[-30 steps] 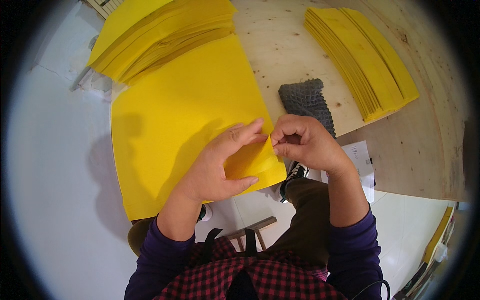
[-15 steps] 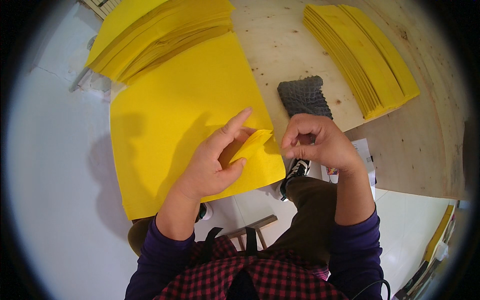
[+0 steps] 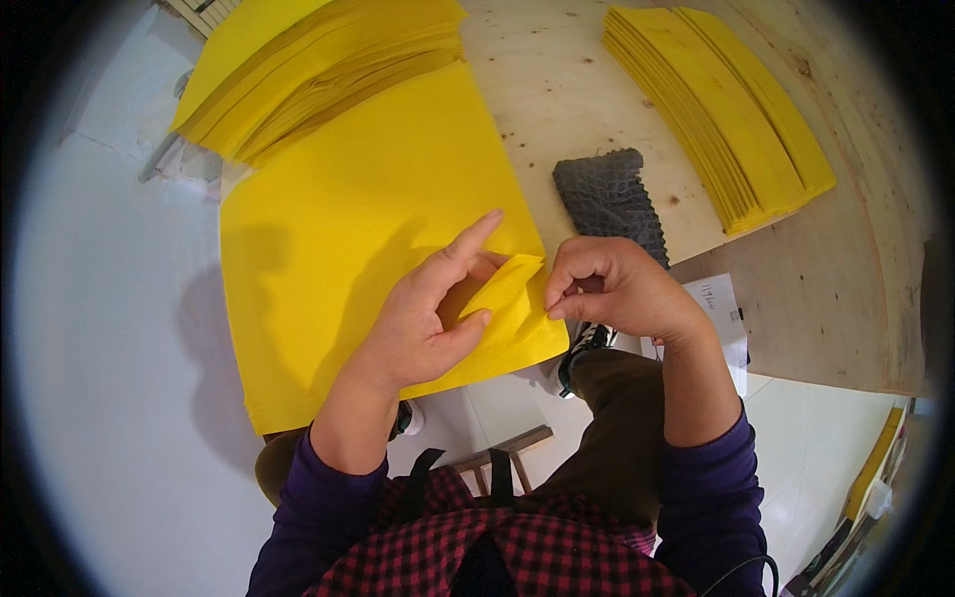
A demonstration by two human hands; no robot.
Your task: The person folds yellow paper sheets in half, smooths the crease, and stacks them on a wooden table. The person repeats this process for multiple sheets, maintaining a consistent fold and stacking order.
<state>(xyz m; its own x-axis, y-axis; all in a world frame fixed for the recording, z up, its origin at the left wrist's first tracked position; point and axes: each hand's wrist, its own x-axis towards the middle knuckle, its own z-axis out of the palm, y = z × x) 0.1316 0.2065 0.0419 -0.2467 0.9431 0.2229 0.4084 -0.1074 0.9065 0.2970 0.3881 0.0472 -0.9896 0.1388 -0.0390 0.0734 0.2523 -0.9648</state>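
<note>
Yellow, felt-like material fills much of my head-worn view: a broad yellow sheet (image 3: pixel 358 229) lies flat on the left part of the plywood tabletop (image 3: pixel 542 90), its near right corner region lifted into a loose fold close to the wearer. I see the left hand (image 3: pixel 413 323) grasping that fold, thumb on the near side and most fingers tucked behind, with the index finger stretched out away from the body. The right hand (image 3: pixel 627 289) is curled at the sheet's right edge, thumb and index fingertips brought together; I cannot tell whether they pinch the edge or only touch it. Beyond the sheet, I have a thick stack of yellow sheets (image 3: pixel 328 80), its edges fanned and uneven. Over on the right of the tabletop sit long yellow strips (image 3: pixel 696 109), piled in two rows side by side. Between these and the sheet, a dark grey textured cloth (image 3: pixel 605 194) with a zigzag edge lies just beyond the right hand. A white paper (image 3: pixel 724 318) shows past the right wrist, partly covered by it. Below, I make out a black-and-white shoe (image 3: pixel 591 343), a wooden bar (image 3: pixel 507 450) and a red-and-black checked garment (image 3: pixel 428 552).
</note>
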